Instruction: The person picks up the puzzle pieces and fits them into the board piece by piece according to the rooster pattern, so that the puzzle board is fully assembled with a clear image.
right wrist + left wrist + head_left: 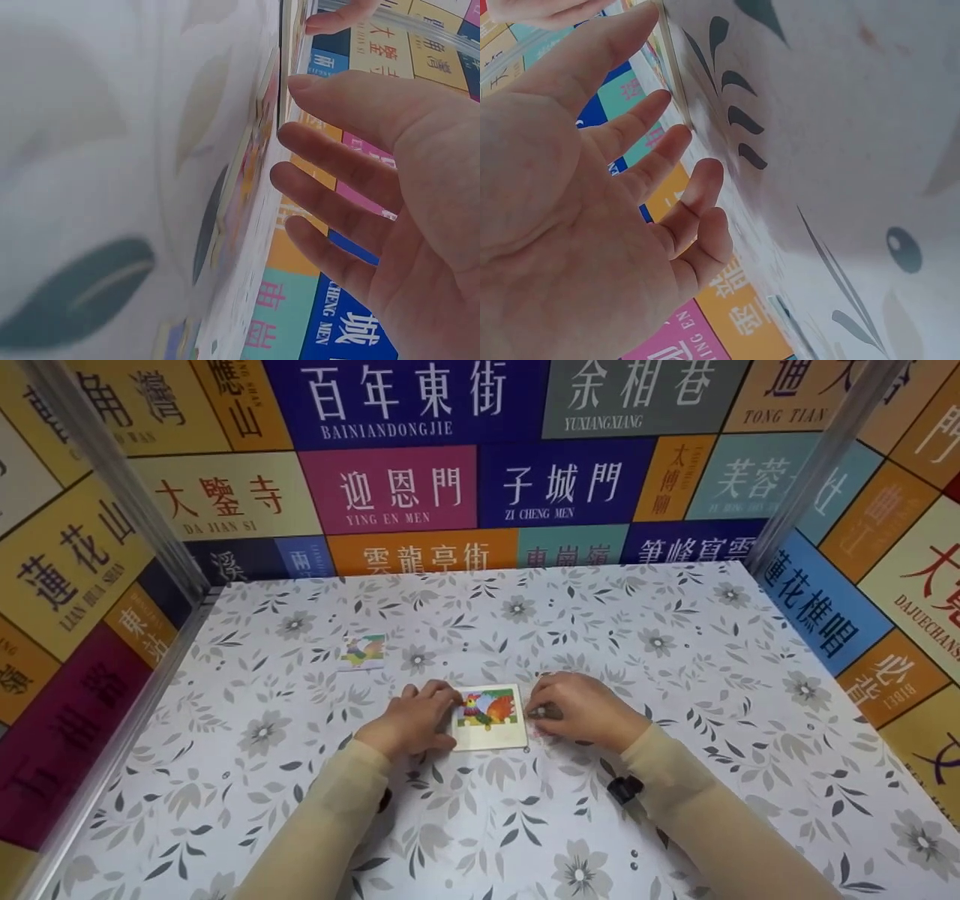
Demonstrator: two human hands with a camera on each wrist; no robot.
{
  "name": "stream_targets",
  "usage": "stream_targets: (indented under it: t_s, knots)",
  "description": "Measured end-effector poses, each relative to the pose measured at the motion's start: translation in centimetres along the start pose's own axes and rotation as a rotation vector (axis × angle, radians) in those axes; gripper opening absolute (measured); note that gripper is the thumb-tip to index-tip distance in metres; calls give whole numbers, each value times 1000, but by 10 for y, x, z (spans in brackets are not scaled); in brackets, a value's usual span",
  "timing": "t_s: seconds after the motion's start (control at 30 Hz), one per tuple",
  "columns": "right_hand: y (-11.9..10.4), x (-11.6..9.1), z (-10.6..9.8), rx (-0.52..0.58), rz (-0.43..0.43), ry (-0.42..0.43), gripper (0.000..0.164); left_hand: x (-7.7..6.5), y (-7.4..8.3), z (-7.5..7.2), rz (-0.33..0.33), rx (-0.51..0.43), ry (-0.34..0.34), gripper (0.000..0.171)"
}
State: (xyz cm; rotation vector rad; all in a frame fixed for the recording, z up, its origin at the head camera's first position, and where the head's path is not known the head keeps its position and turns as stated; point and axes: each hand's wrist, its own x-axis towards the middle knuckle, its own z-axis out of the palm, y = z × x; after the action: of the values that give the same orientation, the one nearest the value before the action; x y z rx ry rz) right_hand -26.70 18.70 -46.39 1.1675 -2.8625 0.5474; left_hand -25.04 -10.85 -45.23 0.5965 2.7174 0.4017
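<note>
Rooster board [489, 740], head view: a pale board lying flat on the flowered cloth [450, 825] between my hands; a brightly coloured rooster fills its upper part, and the strip below is bare cream.
Left hand [409, 721], head view: at the board's left edge, well apart from the rooster card [363, 652], which lies farther off to the left.
Right hand [583, 711], head view: just beside the right edge, fingers bent downward, near some pinkish pieces [541, 727] (my own hand hides most of them).
Sleeves [315, 810], head view: cream-coloured, with a black device [625, 789] below my right cuff.
Wall [397, 487], head view: coloured panels bearing Chinese characters.
Left fingers, left wrist view: loosely spread, the upper tips at the thin board edge; I see nothing gripped.
Right fingers, right wrist view: spaced apart and gently bent, thumb tip by the board's edge, nothing clamped between them.
Jagged pieces, right wrist view: flat on the cloth alongside the board; a yellow-and-violet scrap [174, 339] at the bottom is too cut off to name.
</note>
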Motion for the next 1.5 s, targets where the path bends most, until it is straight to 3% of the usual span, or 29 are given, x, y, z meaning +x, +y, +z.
stream_targets:
  t_s: [0.5, 0.63, 0.93, 1.2, 1.5]
  knots:
    - [4, -20, -2, -11, 31, 4, 21, 0, 0, 2, -17, -24, -9, 61]
    - [3, -23, -4, -5, 47, 0, 20, -1, 1, 2, 6, -8, 12, 60]
    - [3, -25, -1, 14, 31, -4, 17, -2, 2, 1, 1, -7, 12, 61]
    - [2, -23, -1, 68, 74, -19, 12, -2, 2, 2, 4, 1, 17, 61]
    - [1, -20, 0, 20, 82, 6, 9, -2, 1, 3, 5, 4, 35, 62]
